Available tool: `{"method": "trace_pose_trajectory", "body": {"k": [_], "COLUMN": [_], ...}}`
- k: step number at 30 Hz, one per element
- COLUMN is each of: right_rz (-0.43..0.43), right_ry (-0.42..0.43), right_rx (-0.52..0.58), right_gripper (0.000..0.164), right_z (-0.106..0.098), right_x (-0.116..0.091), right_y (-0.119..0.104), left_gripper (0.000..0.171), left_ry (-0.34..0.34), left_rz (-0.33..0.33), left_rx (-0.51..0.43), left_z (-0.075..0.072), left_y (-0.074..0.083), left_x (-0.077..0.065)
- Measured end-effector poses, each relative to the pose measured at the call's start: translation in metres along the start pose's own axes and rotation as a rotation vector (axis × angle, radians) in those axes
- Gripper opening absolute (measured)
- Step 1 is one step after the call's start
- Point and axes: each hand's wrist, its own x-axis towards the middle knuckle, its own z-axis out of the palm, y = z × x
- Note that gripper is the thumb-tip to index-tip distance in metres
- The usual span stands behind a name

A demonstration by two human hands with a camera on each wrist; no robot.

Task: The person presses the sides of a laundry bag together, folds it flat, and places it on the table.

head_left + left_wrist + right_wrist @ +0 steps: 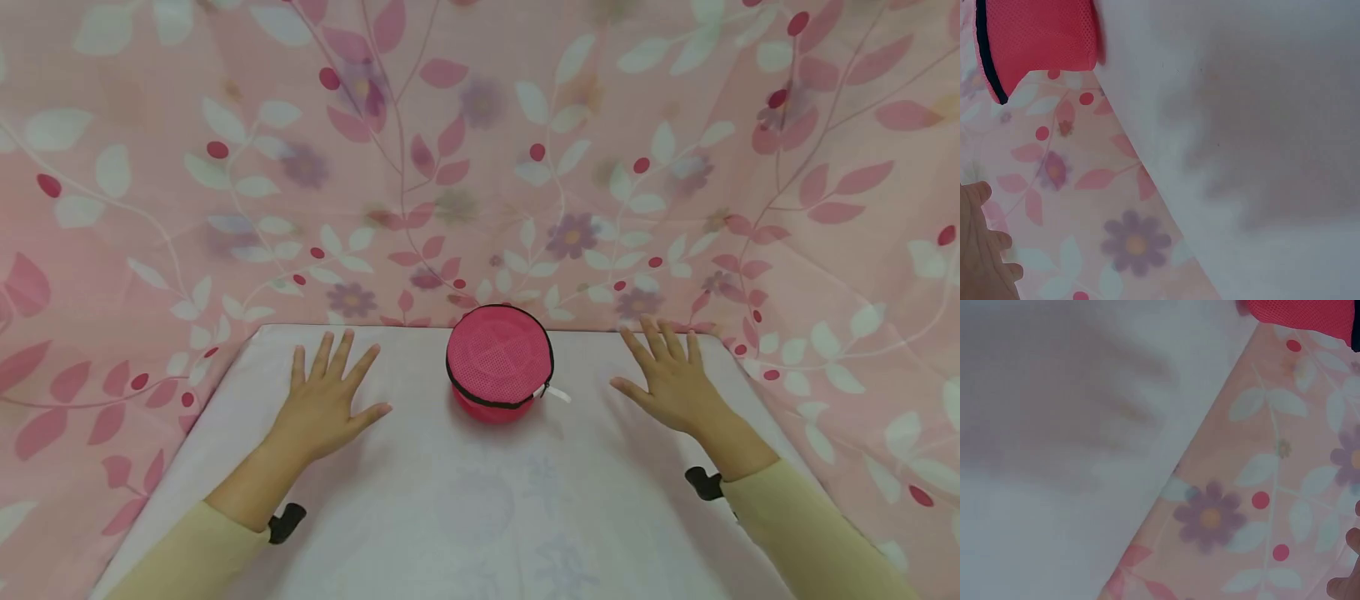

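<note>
A round pink mesh bag (498,354) with a black zipper edge and a white pull tab (557,394) stands at the far middle of the white table. To its left, my left hand (322,408) is spread flat with the fingers straight, apart from the bag. On the other side my right hand (671,383) is spread the same way, touching nothing. Part of the bag (1041,34) shows at the top left of the left wrist view. Its side (1310,315) appears at the top right in the right wrist view. The bag's inside cannot be made out.
The white table (420,517) carries faint bluish printed marks near the front. A pink floral cloth (480,167) hangs behind it and along both sides. Black wrist mounts (287,523) sit at both sleeve cuffs.
</note>
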Motion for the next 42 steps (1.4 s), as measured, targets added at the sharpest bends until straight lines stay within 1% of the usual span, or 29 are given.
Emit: {"method": "trace_pose_trajectory", "body": {"k": [10,13,17,27,34,39,42], "right_rz": [-0.021,-0.026,-0.028,-0.034,-0.050,-0.045,-0.042], "right_ry": [-0.006,-0.003,-0.004,0.025,0.043,0.036,0.037], "right_rx": [0.012,0.020,0.037,0.081,0.108,0.126,0.146], "right_gripper": [0.084,0.084,0.084,0.083,0.082,0.082,0.082], "right_z": [0.006,0.008,0.010,0.016,0.022,0.026,0.026], "right_x": [0.010,0.012,0.015,0.022,0.027,0.030,0.032], "right_y": [-0.009,-0.012,-0.016,-0.025,-0.031,-0.033,-0.036], "left_gripper": [0.090,0.090,0.089,0.087,0.087,0.086,0.086], "left_ry": [-0.026,-0.018,-0.003,0.025,0.015,0.021,0.014], "left_rz": [0.002,0.001,0.004,-0.002,-0.009,-0.009,-0.006], "left_rx": [-0.003,-0.009,-0.037,-0.081,-0.110,-0.142,-0.154], "left_z": [0.008,0.011,0.012,0.017,0.023,0.027,0.030], "left_y": [0.009,0.012,0.018,0.031,0.037,0.042,0.047], "left_x": [0.006,0.008,0.012,0.024,0.030,0.033,0.035]}}
